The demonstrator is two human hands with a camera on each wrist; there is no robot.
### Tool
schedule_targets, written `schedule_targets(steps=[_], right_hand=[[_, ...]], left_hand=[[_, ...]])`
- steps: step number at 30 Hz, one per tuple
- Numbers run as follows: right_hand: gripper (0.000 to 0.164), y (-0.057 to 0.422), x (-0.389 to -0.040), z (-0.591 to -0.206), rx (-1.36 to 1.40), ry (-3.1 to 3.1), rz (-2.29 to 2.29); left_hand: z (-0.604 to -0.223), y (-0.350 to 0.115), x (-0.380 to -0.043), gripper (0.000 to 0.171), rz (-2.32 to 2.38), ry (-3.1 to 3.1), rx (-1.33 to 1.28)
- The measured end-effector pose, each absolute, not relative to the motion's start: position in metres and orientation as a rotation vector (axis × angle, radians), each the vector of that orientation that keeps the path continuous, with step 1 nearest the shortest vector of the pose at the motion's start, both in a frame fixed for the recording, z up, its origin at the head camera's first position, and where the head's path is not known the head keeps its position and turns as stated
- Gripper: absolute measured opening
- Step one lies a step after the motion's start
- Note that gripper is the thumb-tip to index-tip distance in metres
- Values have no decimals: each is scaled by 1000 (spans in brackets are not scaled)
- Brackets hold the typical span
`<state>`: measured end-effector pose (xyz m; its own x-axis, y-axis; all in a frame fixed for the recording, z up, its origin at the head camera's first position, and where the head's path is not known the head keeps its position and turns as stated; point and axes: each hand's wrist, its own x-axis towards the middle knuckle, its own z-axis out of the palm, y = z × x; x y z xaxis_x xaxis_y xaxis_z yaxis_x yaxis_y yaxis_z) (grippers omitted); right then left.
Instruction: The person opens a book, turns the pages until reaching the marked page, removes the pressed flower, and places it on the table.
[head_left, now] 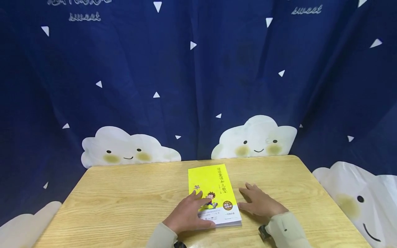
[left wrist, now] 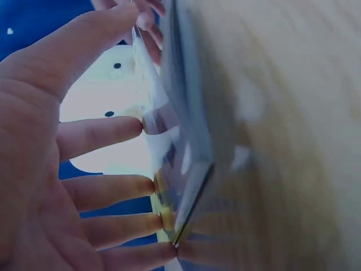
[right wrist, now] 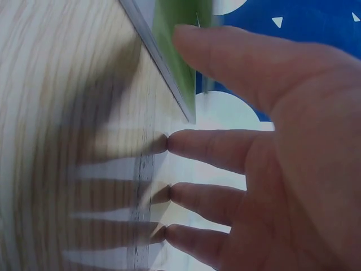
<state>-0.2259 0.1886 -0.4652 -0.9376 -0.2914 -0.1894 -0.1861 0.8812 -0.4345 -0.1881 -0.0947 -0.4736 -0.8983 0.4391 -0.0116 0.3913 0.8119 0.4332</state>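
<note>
A yellow and white paperback book (head_left: 208, 186) lies closed on the wooden table (head_left: 130, 199), its cover showing Chinese characters and a cartoon child. Across its lower left part rests my left hand (head_left: 190, 212), fingers spread. In the left wrist view, those straight fingertips (left wrist: 148, 185) touch the cover, and the book's page edges (left wrist: 194, 113) face the camera. My right hand (head_left: 260, 202) is beside the book's right edge. Its straight fingers (right wrist: 208, 148) stand with their tips on the tabletop, while the thumb (right wrist: 225, 48) lies at the edge of the cover in the right wrist view.
A dark blue curtain (head_left: 173, 69) with white triangles and smiling clouds (head_left: 257, 134) hangs right behind the table's far edge. Both forearms come in from the near side in light sleeves (head_left: 286, 229), with a dark band (head_left: 264, 232) at the right wrist.
</note>
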Motion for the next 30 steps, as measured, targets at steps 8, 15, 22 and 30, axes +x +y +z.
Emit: schedule_targets(steps=[8,15,22,30], right_hand=[[73,191,-224,-467,-323,2799,-622],[76,192,-221,-467,-320,2785,-647],[73,194,-219,-467,-347,2776,-697],[69,195,-225,-466,-427,2776,-677]], left_hand=[[-478,-92,-182,101,561,2881,745],[-472,-89,-176,96,569,2904,699],[-468,-95,-177,91,577,2983,658],[-468,-105,-175,84,889,2905,546]])
